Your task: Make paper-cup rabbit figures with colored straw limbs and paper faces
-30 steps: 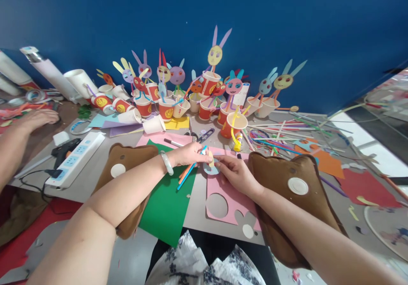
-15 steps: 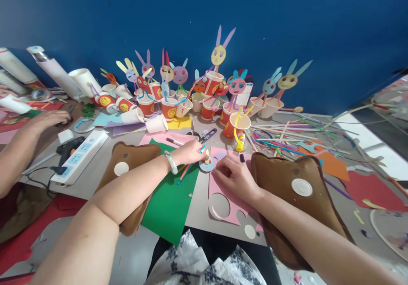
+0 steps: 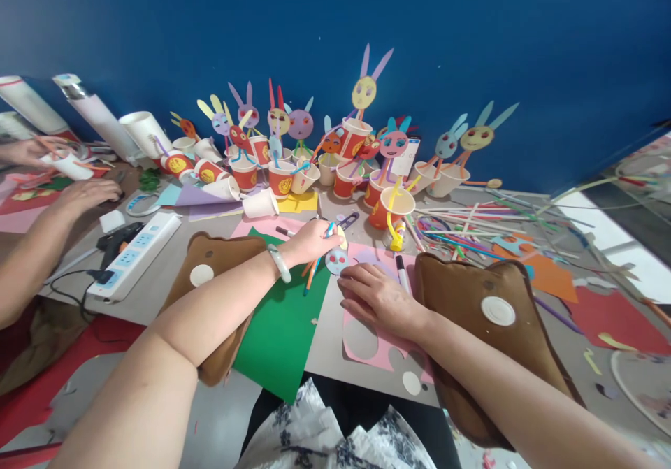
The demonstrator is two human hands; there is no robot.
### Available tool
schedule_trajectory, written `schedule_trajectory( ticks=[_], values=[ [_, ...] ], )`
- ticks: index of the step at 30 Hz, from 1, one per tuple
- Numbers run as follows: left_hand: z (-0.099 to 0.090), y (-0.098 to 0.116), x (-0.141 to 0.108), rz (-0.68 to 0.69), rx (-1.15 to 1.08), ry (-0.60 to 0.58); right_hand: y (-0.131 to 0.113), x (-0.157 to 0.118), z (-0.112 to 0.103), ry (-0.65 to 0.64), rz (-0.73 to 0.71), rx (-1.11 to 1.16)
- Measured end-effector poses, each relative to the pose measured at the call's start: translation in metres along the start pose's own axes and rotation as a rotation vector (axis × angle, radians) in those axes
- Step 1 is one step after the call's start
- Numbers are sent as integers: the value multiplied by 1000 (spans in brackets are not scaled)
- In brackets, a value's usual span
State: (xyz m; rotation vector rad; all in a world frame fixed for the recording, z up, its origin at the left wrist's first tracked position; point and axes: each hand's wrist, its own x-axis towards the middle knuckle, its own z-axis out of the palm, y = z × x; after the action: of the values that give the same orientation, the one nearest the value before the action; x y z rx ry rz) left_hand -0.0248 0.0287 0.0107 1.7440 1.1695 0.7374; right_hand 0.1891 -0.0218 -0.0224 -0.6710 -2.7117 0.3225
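Observation:
My left hand (image 3: 309,242), a pale bangle on its wrist, is closed on blue and orange pipe cleaners (image 3: 310,279) that stick out above and below the fingers. Just beyond its fingertips is a light blue paper face (image 3: 336,261) with red eyes and a pale yellow ear-shaped piece (image 3: 342,237) above it. Pink paper (image 3: 367,358) with round holes cut in it lies under my right hand (image 3: 380,300), whose fingers are stretched out near the face and hold nothing. Green paper (image 3: 277,343) lies beneath my left wrist.
Paper cups with rabbit-faced figures (image 3: 363,94) stand along the blue wall. Brown cushions (image 3: 500,343) lie beside my forearms. A black marker (image 3: 402,273), loose pipe cleaners (image 3: 472,217) and orange paper (image 3: 548,273) are to the right. A power strip (image 3: 137,254) and another person's hand (image 3: 89,193) are at left.
My left hand has lifted slightly away from the paper face, whose red eyes now show. My right hand's fingers have straightened and moved slightly left. Another person's hand with a white cup has appeared at far left.

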Motion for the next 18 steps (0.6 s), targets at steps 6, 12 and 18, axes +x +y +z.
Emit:
schedule_trajectory(
  ticks=[6,12,18],
  values=[
    [7,2,-3,-49,-176,-188,-3,-1,1,58,33,59],
    [22,-10,-3,-101,-262,-231,3,0,3,337,516,461],
    [24,-7,-5,-41,-100,-246,5,4,2,359,627,654]
  ],
)
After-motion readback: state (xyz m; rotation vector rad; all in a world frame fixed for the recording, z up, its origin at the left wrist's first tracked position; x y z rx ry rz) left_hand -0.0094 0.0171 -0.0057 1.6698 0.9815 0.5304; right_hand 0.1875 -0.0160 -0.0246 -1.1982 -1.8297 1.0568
